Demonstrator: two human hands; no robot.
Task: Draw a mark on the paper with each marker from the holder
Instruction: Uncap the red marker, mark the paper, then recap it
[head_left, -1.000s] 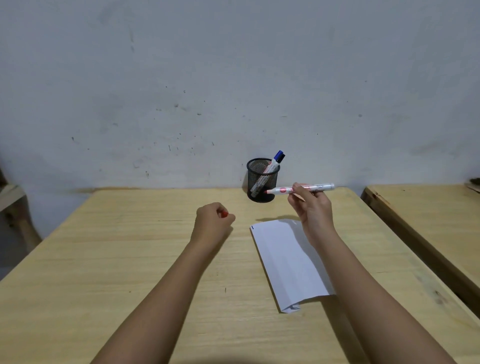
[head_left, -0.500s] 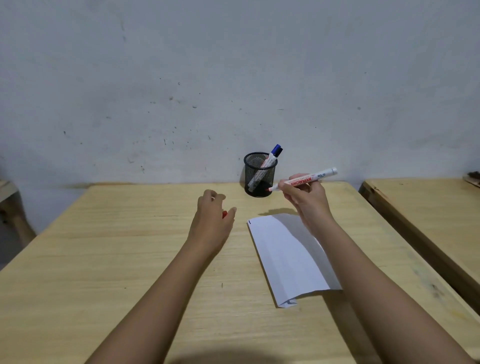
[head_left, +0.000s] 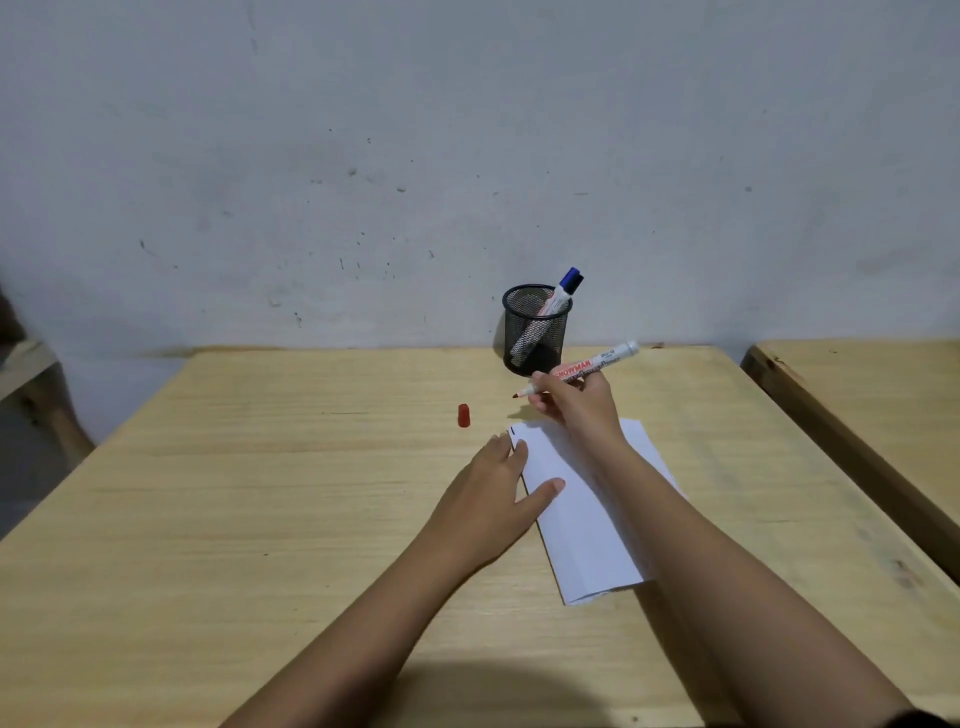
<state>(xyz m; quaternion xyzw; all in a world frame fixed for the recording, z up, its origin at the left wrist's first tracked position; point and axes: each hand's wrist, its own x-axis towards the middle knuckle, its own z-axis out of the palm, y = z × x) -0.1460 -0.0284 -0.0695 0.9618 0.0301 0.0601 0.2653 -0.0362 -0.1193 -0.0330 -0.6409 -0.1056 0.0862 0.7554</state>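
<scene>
— Where's the paper (head_left: 582, 519)?

— Flat on the wooden table (head_left: 260, 493), lying at a slant in front of the black mesh holder (head_left: 535, 332). There's a short dark mark at its far left corner, the corner nearest the holder.

— And the hands?

— The left hand (head_left: 493, 499) is spread open, palm down, pressing on the left edge of the paper. Fingers and thumb lie on the sheet, the rest of the hand on the wood beside it. It grips nothing.

— The right one?

— The right hand (head_left: 576, 410) is closed around a red marker (head_left: 582, 370), between the holder and the far end of the paper. The marker is uncapped. Its red tip points left and a little down, in the air just past the paper's far edge, not touching the sheet. Its white back end sticks up to the right, just beside the holder's base.

— Where's its cap?

— The red cap (head_left: 463, 415) stands on the table by itself, left of the paper's far corner and left of the holder, clear of both hands.

— Anything in the holder?

— One blue-capped marker (head_left: 563, 293), leaning against the rim with its cap poking out at the top right. The holder sits at the back edge of the table, close to the wall (head_left: 415, 156).
</scene>
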